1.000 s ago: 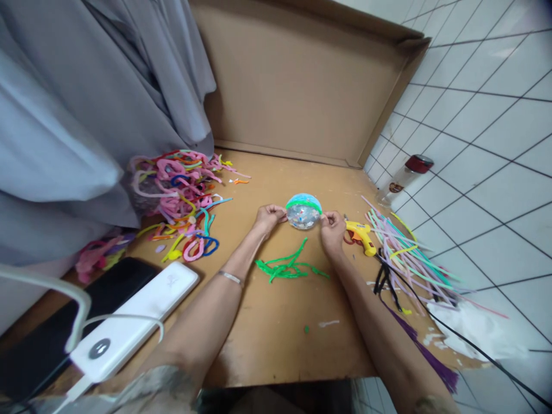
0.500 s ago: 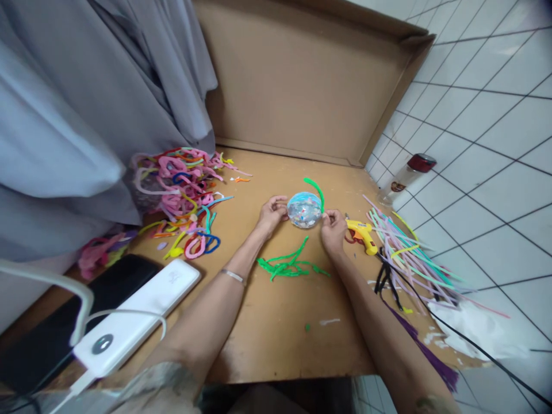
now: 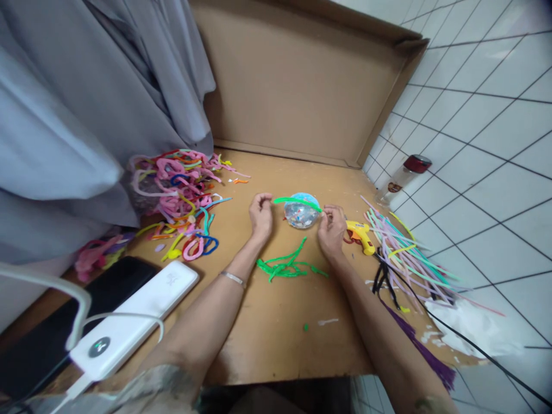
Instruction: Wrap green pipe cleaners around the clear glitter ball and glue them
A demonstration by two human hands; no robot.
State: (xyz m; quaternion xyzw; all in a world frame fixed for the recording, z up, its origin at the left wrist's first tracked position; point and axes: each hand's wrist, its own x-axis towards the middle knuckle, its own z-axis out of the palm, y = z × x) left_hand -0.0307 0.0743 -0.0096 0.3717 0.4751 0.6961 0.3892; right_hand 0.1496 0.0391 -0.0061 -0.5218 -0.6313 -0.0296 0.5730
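Observation:
A clear, round ball (image 3: 301, 215) with colourful specks and a light blue upper part sits on the table between my hands. In front of its upper part, a bright green pipe cleaner (image 3: 297, 201) stretches across. My right hand (image 3: 332, 230) is closed in a pinch on the right end of this pipe cleaner, beside the ball. Close to its other end is my left hand (image 3: 261, 217), fingers bent and apart, off the ball and seemingly holding nothing. Nearer to me lies a small heap of green pipe cleaners (image 3: 287, 268).
A yellow glue gun (image 3: 362, 236) lies right of my right hand, near straight pastel pipe cleaners (image 3: 397, 247) and a bottle (image 3: 403, 178). Tangled pink and mixed pipe cleaners (image 3: 172, 184) fill the left back. A white power bank (image 3: 135, 316) with cables lies front left. Cardboard (image 3: 293, 80) stands behind.
The green pipe cleaner has swung from upright to nearly level across the ball. My left hand has let go of the ball and shifted slightly left. My right hand keeps its pinch.

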